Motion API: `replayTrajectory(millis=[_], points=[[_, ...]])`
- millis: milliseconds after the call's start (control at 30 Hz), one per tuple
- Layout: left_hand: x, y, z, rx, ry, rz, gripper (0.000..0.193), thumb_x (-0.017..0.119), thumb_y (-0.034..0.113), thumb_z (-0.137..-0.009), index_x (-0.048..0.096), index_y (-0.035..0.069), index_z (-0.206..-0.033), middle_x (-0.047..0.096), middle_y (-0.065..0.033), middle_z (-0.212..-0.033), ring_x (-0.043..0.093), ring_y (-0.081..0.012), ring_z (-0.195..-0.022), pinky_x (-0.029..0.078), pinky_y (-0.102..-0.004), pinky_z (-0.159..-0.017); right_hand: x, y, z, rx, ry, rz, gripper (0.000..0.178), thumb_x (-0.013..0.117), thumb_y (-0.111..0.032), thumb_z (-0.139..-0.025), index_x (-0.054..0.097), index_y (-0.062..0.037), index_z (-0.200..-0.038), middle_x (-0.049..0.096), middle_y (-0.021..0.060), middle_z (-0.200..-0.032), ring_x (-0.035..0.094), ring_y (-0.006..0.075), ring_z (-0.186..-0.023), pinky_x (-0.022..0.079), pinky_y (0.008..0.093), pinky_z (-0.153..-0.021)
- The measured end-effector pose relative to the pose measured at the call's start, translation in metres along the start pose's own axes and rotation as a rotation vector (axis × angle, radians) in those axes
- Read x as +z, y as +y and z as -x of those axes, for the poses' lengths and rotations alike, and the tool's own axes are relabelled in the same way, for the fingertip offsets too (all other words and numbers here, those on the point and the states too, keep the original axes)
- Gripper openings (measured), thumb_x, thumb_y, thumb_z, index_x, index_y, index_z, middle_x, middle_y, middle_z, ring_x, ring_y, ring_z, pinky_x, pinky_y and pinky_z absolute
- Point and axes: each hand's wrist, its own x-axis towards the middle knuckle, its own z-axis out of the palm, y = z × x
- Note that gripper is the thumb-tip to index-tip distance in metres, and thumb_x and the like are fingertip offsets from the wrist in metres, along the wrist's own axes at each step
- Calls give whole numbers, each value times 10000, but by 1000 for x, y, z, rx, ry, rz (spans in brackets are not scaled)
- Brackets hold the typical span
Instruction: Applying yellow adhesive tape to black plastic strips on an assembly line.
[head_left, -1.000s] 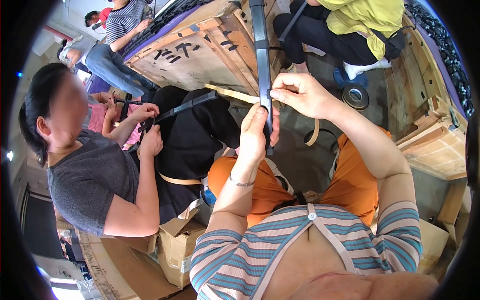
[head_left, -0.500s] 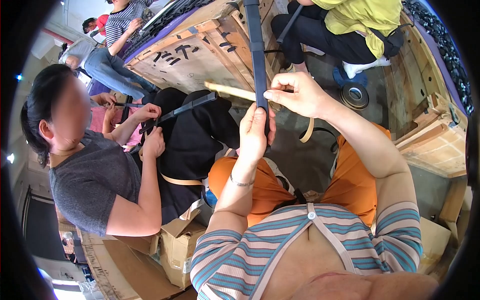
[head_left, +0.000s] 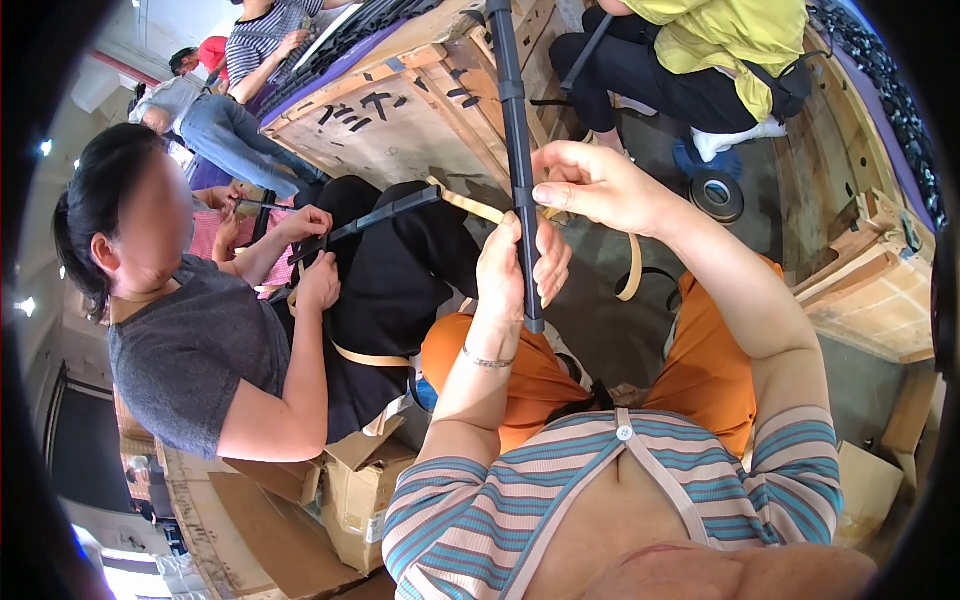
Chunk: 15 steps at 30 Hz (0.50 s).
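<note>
Looking down from a head-worn camera, the view shows a seated person in a striped top and orange trousers working with both hands in front of the chest. The left hand (head_left: 515, 270) is wrapped around the lower part of a long, dark, narrow rod (head_left: 515, 130), fingers closed on it near its bottom end, which sits just above the orange-clad knees. The rod stands nearly upright and runs away to the far edge of the scene. The right hand (head_left: 590, 185) is higher and just to the right of the rod, fingers curled, thumb and fingertips pinching a tan strip of tape (head_left: 480, 207) against the rod. That strip runs left from the rod, and a tan loop (head_left: 633, 270) hangs down below the right hand.

To the left sits a co-worker in a grey shirt (head_left: 190, 360), whose two hands grip a second dark rod (head_left: 375, 222) laid across a black-clad lap. Beyond the hands stands a large wooden crate (head_left: 400, 120) with dark markings on its near side. At the far right, another person in a yellow top (head_left: 720, 35) sits on the floor, with a dark round reel (head_left: 718, 192) lying near their feet. Cardboard boxes (head_left: 350, 490) lie near the left.
</note>
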Motion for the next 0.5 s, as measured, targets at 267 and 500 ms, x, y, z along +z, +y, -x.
replayTrajectory(millis=[267, 500], points=[[3, -8, 9, 242, 263, -737, 368, 457, 407, -917, 462, 39, -920, 493, -11, -642, 446, -59, -523, 359, -176, -478, -3, -14, 3, -136, 38, 189, 219, 630, -116, -818, 590, 27, -979, 563, 39, -699, 489, 67, -673, 435, 244, -637], [5, -14, 25, 383, 463, -517, 195, 584, 108, -869, 432, 60, -982, 456, 35, -716, 399, -22, -591, 336, -165, -506, 10, -8, 5, -204, 70, 283, 189, 643, -142, -809, 579, -15, -934, 538, 48, -627, 464, 107, -569, 397, 270, -546]])
